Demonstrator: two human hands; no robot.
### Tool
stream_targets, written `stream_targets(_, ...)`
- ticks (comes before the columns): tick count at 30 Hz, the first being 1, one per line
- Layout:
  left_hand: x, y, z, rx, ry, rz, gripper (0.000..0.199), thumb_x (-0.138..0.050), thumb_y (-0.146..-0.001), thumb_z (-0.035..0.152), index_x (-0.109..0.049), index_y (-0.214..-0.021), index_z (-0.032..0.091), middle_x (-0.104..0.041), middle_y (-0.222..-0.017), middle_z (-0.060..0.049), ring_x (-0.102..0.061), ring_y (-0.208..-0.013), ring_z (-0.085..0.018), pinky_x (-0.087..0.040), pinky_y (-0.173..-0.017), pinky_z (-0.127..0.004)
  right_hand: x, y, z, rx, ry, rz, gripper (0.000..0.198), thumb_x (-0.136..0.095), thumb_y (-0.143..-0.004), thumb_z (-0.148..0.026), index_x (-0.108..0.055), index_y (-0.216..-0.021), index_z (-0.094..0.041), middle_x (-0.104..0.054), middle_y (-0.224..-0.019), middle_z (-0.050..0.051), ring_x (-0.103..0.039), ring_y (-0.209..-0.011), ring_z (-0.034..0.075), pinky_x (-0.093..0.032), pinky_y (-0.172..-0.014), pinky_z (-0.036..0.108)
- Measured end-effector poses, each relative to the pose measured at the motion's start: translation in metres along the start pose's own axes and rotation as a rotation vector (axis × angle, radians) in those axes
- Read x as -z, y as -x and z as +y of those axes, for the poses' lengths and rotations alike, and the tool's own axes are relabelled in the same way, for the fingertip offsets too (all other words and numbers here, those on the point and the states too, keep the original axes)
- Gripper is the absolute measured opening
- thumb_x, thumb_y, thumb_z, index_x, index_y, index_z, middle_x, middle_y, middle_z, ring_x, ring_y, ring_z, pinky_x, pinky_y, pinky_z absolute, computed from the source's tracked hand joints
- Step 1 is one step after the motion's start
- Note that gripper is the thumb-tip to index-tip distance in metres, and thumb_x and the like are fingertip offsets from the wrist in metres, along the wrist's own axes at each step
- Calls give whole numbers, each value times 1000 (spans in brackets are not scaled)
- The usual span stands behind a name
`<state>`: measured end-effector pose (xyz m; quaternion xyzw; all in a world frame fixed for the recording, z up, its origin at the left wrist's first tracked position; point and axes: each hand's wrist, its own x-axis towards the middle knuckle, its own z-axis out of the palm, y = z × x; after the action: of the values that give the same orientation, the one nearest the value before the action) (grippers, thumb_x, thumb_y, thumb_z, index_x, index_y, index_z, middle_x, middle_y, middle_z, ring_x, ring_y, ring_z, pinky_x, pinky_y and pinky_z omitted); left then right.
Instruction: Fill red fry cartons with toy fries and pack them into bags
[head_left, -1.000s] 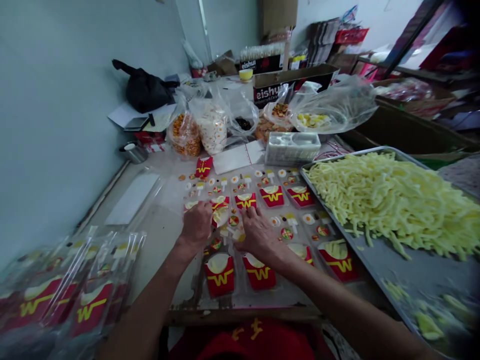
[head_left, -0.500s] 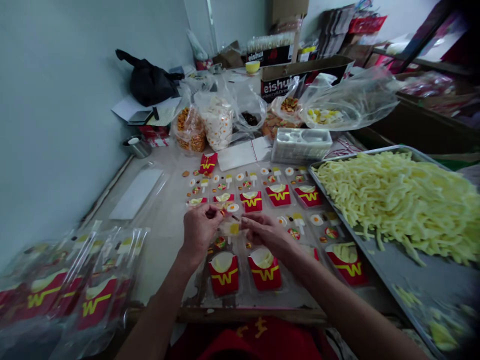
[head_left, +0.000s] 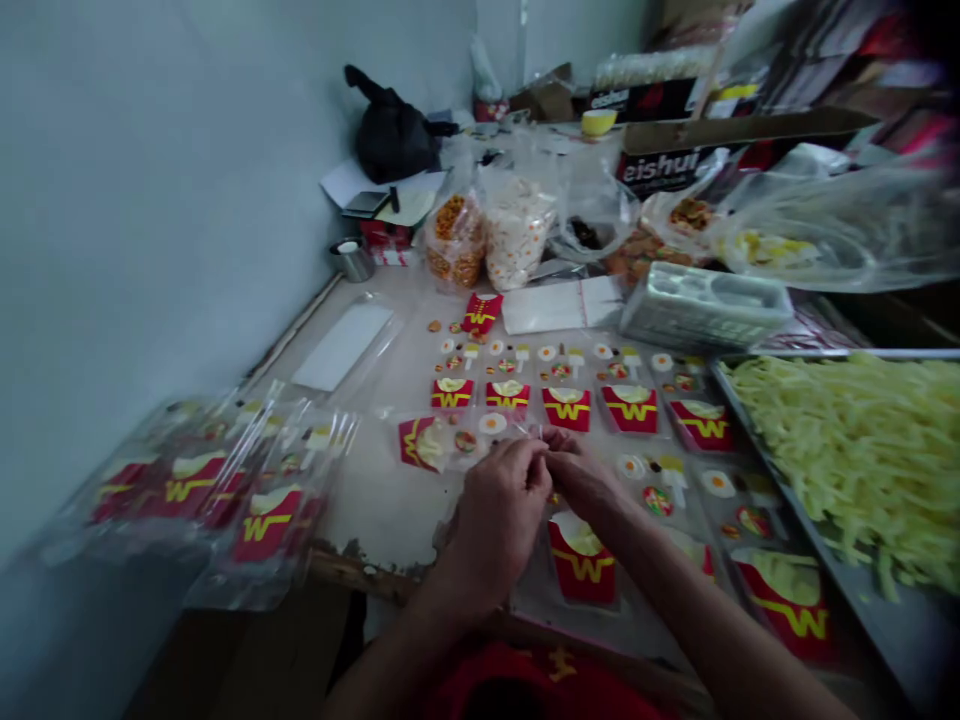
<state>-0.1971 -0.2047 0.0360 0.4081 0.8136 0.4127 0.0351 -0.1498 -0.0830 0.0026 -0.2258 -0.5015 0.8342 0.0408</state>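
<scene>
A clear plastic blister pack (head_left: 442,452) lies turned sideways in front of my hands, its red fries box toward the left, with a fried egg piece (head_left: 493,424) and a round pizza piece (head_left: 465,441) in it. My left hand (head_left: 502,505) is closed at the pack's right end, fingertips pressed together. Against it, my right hand (head_left: 581,475) is pinched at the same end. My fingers hide what exactly they grip. Just under my right hand sits another pack with a red fries box (head_left: 583,568). More packs with fries boxes (head_left: 566,410) stand in rows beyond.
Bagged packs (head_left: 266,520) are piled at the left table edge. A metal tray (head_left: 825,545) heaped with pale yellow strips (head_left: 862,440) stands right. Behind are bags of small pieces (head_left: 456,245), a stack of clear trays (head_left: 705,305) and a cardboard box (head_left: 742,145).
The view has swung left. My hands have come together, and a pack that was among the front ones now lies sideways, its fries box to the left.
</scene>
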Motion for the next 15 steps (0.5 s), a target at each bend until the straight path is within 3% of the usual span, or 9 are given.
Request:
stream_targets(2, 21, 5, -7, -101, 0, 12, 34, -63, -91, 22, -62, -125, 27, -75, -110, -6, -71, -100, -20, -58, -91, -34, 2, 1, -8, -14, 45, -36, 32, -88, -58, -38, -65, -68, -19, -55, -52, -4, -41, -39, 6, -29, -39, 21)
stream_targets(4, 58, 11, -14, -198, -126, 9, 66, -72, -87, 33, -45, -147, 32, -67, -131, -9, -63, -122, -25, -53, -106, -41, 1, -2, -20, -33, 127, -104, 30, -86, -65, -42, -68, -72, -20, -52, -51, -4, -35, -36, 5, -21, -37, 21)
stream_targets(7, 124, 28, -26, -205, -486, -57, 101, -83, -75, 41, -24, -157, 43, -42, -158, -9, -38, -146, -35, -26, -124, -62, -19, -16, -38, -51, 195, -260, 30, -85, -69, -45, -70, -73, -20, -49, -50, -4, -26, -35, 4, -13, -37, 24)
stream_targets(9, 161, 43, -39, -93, -596, -115, 106, -85, -72, 39, -22, -158, 44, -38, -160, -9, -36, -147, -37, -22, -124, -64, -49, -33, -44, -56, 199, -385, 30, -86, -68, -44, -69, -73, -20, -51, -53, -4, -26, -36, 3, -13, -37, 23)
stream_targets(11, 189, 58, -58, 45, -604, -108, 103, -83, -70, 36, -28, -157, 39, -45, -153, -10, -44, -140, -34, -34, -120, -56, -92, -58, -43, -60, 205, -487, 32, -86, -66, -43, -67, -72, -18, -55, -57, -4, -28, -38, 2, -15, -37, 21)
stream_targets(13, 206, 70, -82, 184, -638, -35, 93, -80, -69, 34, -39, -152, 35, -50, -144, -10, -49, -133, -32, -43, -113, -49, -141, -88, -35, -63, 236, -550, 33, -86, -65, -41, -65, -68, -16, -58, -60, -2, -32, -40, 2, -17, -37, 19)
stream_targets(15, 215, 77, -108, 293, -731, 72, 82, -77, -72, 37, -45, -148, 28, -52, -141, -13, -51, -132, -33, -44, -112, -48, -189, -119, -22, -81, 317, -524, 29, -84, -66, -36, -64, -66, -14, -55, -53, -3, -34, -39, 2, -19, -37, 18)
